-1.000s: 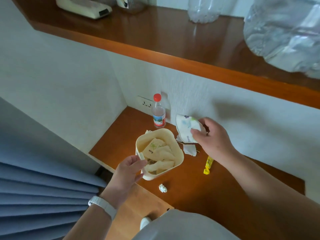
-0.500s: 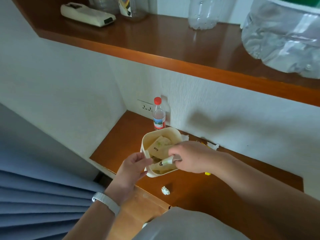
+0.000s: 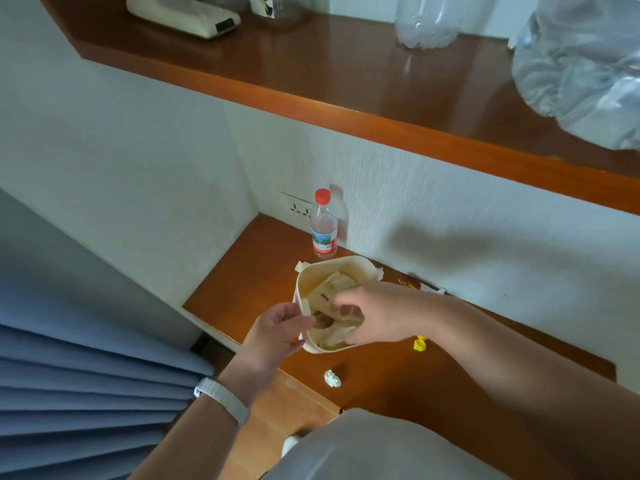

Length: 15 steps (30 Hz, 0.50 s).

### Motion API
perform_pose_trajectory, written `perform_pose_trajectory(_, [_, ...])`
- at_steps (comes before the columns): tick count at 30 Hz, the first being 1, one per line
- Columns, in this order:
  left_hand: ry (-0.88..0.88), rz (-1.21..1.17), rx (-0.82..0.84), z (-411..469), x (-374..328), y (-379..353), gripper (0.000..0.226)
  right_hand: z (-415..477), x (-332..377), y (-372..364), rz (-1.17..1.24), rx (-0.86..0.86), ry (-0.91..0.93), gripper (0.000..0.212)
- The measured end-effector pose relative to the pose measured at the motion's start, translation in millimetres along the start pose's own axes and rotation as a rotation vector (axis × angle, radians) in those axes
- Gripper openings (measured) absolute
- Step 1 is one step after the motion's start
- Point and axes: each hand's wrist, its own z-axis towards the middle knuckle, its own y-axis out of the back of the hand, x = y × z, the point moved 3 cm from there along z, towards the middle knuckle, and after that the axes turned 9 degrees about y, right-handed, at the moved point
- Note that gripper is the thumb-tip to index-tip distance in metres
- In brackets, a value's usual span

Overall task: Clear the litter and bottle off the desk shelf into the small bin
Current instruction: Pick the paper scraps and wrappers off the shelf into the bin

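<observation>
Steadying the small bin (image 3: 346,263) is the left hand's (image 3: 273,334) job: in the head view its thumb and curled fingers are pinching the near rim, evidently so that the light bin is not sliding or tipping while being filled. The right hand (image 3: 375,313) is hovering over the bin's mouth with its fingers (image 3: 341,302) bent down among the wrappers (image 3: 332,289) lying inside; whether they are clamping a piece or letting it go cannot be told. The bin is standing on the desk shelf (image 3: 249,271), and the clearing is judged to be running about midway. Litter is lying around it: a paper ball (image 3: 332,378) in front near the shelf's edge, a yellow scrap (image 3: 419,344) just beside the right forearm, and small scraps (image 3: 438,291) along the wall behind that arm. The bottle (image 3: 323,230), red-capped, is standing upright at the wall just behind the bin, beside a socket (image 3: 298,209). The bin is sitting between the person and the bottle, so a reach for it is likely going over or round the rim. An upper shelf (image 3: 346,81) is overhanging, carrying a cream device (image 3: 183,15) and a clear jug (image 3: 581,64); a curtain (image 3: 86,375) is hanging at the left.
</observation>
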Motion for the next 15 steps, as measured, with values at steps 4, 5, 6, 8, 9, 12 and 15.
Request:
perform_pose_trajectory(4, [0.022,-0.007,-0.040,5.5,0.7,5.0,0.019,-25.6,-20.8,14.0,0.067,-0.177,-0.023,0.046])
perform_pose_trajectory(5, [0.022,-0.010,-0.044,6.1,0.2,5.3,0.019,-32.1,-29.4,15.5,0.099,-0.249,-0.041,0.043])
perform_pose_trajectory(6, [0.023,-0.012,-0.047,6.1,-0.5,5.2,0.019,-37.5,-41.2,14.4,0.130,-0.317,-0.073,0.041])
perform_pose_trajectory(8, [0.027,-0.019,-0.059,6.7,-1.4,3.9,0.019,-43.9,-71.8,5.0,0.152,-0.412,-0.169,0.035])
perform_pose_trajectory(9, [0.030,-0.019,-0.067,7.1,-1.5,2.7,0.019,-45.3,-90.9,-4.3,0.143,-0.429,-0.225,0.032])
perform_pose_trajectory(12, [0.042,-0.021,-0.083,7.4,-1.0,-2.7,0.019,-51.5,-147.7,-44.9,0.129,-0.379,-0.377,0.033])
perform_pose_trajectory(15, [0.059,-0.027,-0.092,5.7,1.1,-9.2,0.019,-59.0,-186.6,-84.5,0.090,-0.315,-0.444,0.041])
